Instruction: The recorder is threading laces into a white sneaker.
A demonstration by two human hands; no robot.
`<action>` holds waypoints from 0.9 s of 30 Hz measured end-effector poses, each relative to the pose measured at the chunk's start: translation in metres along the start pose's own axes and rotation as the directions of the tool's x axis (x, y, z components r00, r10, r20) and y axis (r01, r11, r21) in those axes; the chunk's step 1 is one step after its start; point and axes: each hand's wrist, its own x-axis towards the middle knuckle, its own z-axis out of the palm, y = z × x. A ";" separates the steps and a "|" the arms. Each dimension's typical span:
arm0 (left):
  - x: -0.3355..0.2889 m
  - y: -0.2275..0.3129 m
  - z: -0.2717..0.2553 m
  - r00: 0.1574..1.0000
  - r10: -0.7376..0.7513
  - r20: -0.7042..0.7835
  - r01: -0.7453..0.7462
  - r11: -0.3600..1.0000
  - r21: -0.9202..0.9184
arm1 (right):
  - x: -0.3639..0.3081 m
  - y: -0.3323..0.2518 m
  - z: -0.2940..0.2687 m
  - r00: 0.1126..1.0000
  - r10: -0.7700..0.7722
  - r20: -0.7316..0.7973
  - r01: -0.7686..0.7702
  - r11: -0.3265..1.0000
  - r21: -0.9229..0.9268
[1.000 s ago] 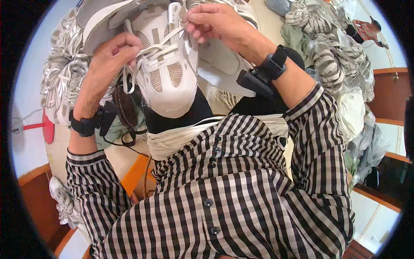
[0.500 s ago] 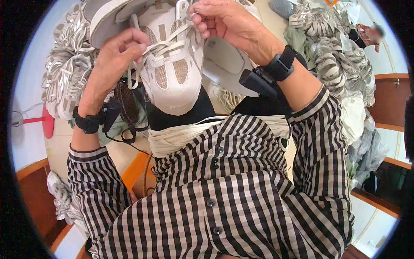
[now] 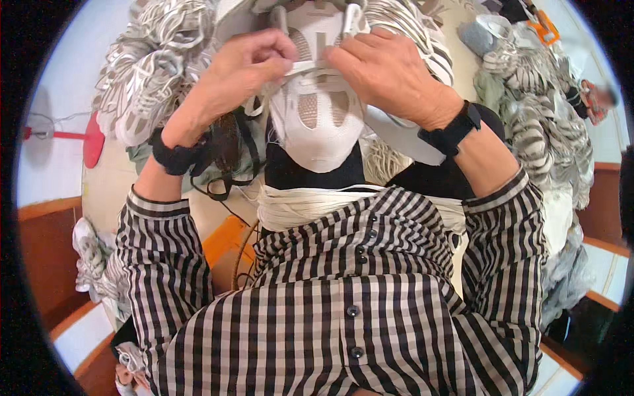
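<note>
Both hands, left [image 3: 241, 76] and right [image 3: 389, 72], pinch white shoe [image 3: 317, 125] laces; shoe piles [image 3: 528, 86] crowd sides.

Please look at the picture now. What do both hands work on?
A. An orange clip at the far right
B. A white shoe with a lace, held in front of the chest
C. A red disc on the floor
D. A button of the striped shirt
B: the left hand and the right hand both pinch the lace across the top of the white shoe, above the striped shirt.
</note>
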 end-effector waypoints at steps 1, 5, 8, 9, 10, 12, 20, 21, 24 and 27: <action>0.000 0.000 0.001 1.000 -0.020 0.006 0.021 1.000 -0.021 | 0.002 0.001 0.001 1.000 -0.012 -0.019 0.012 1.000 0.008; 0.003 -0.001 0.003 1.000 -0.023 -0.016 0.024 0.999 0.045 | 0.005 0.012 0.004 0.982 -0.176 -0.073 0.173 0.984 -0.050; 0.004 -0.002 0.004 0.999 -0.033 -0.038 0.035 0.998 0.045 | 0.007 0.018 0.006 0.930 -0.365 -0.033 0.365 0.931 -0.028; 0.005 -0.002 0.005 0.999 -0.022 -0.034 0.023 0.999 0.027 | 0.008 0.019 0.006 0.930 -0.364 -0.043 0.364 0.931 -0.008; 0.005 -0.003 0.005 1.000 -0.012 -0.029 0.012 1.000 0.009 | 0.009 0.020 0.006 0.917 -0.398 -0.032 0.399 0.916 0.032; 0.004 -0.005 0.004 1.000 -0.003 -0.022 0.003 1.000 -0.011 | 0.010 0.022 0.003 0.902 -0.431 -0.019 0.432 0.899 0.074; 0.001 -0.003 0.005 0.999 0.031 -0.009 -0.030 0.997 0.067 | 0.022 0.054 -0.003 0.574 0.793 0.203 -0.413 0.067 0.908; 0.001 -0.001 0.006 0.999 0.028 -0.029 -0.026 0.997 0.078 | 0.020 0.056 -0.002 0.575 0.793 0.200 -0.413 0.070 0.908; -0.003 0.009 0.007 0.987 0.055 -0.151 -0.021 0.976 0.215 | 0.016 0.060 0.001 0.499 0.808 0.312 -0.439 -0.074 0.895; -0.014 0.030 0.021 0.652 0.732 -0.196 -0.354 0.522 0.776 | 0.018 0.056 -0.007 0.529 0.787 0.318 -0.357 -0.134 0.925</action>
